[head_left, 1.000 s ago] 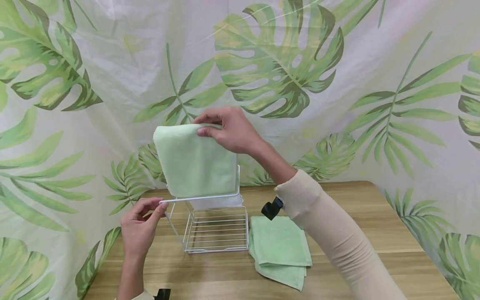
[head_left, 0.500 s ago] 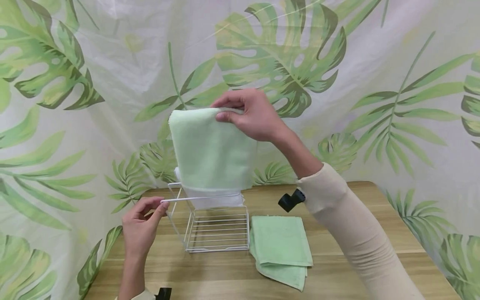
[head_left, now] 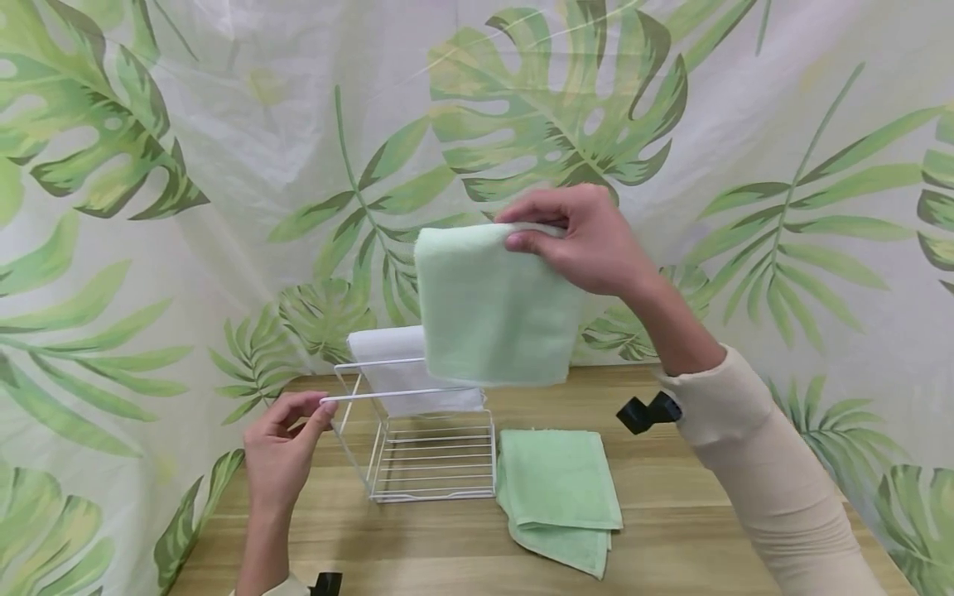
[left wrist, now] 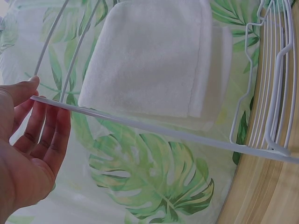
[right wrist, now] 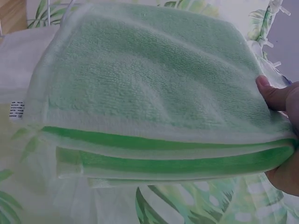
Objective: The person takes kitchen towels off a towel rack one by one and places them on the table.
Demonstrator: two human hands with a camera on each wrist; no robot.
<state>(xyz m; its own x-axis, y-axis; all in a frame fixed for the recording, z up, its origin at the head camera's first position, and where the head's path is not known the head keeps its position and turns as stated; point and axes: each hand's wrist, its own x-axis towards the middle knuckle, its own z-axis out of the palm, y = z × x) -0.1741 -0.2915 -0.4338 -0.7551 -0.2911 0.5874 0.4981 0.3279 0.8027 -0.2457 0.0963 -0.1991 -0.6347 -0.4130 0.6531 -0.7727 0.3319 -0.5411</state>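
The right hand (head_left: 589,240) pinches the folded top edge of a light green towel (head_left: 495,306), which hangs in the air right of and above a white wire rack (head_left: 432,497). In the right wrist view the towel (right wrist: 149,79) shows several folded layers, with the thumb over its edge. The left hand (head_left: 281,455) pinches the left front top corner of the rack; in the left wrist view, the fingers of the left hand (left wrist: 35,140) hold the wire there. A white towel (head_left: 387,348) hangs over a rear bar of the rack (left wrist: 140,125).
On the wooden table (head_left: 671,480), a second green cloth (head_left: 559,480) lies folded just right of the rack. A leaf-patterned curtain (head_left: 224,124) stands behind and beside the table.
The right hand has lifted the green towel off the rack's front part and carried it to the right, uncovering the white towel and top bars. The left hand has stayed at the rack's corner.
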